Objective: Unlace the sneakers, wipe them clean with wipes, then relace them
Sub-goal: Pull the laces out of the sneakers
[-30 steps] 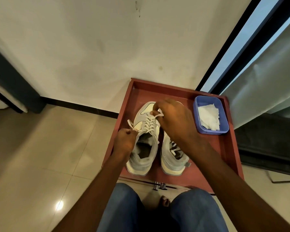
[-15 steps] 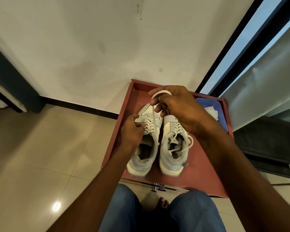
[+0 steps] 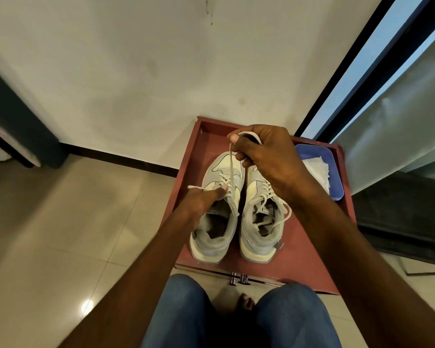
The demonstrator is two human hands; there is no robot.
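Two grey and cream sneakers stand side by side, toes away from me, in a red tray (image 3: 206, 146). On the left sneaker (image 3: 212, 234), my left hand (image 3: 201, 202) presses on the laces near the tongue and pinches one lace end, which sticks out to the left. My right hand (image 3: 264, 156) is raised above the toes and grips a loop of the white lace (image 3: 231, 169), pulled taut up from the left sneaker's eyelets. The right sneaker (image 3: 258, 232) is still laced, its lace ends lying loose.
A blue tub (image 3: 322, 153) holding white wipes (image 3: 317, 169) sits in the tray's far right corner, partly behind my right wrist. The tray rests on a tiled floor against a pale wall. My knees in jeans are below. A dark window frame runs at the right.
My right hand has risen from the left sneaker's laces toward the tray's far side, drawing a length of lace up. My left hand has shifted up onto the lacing.
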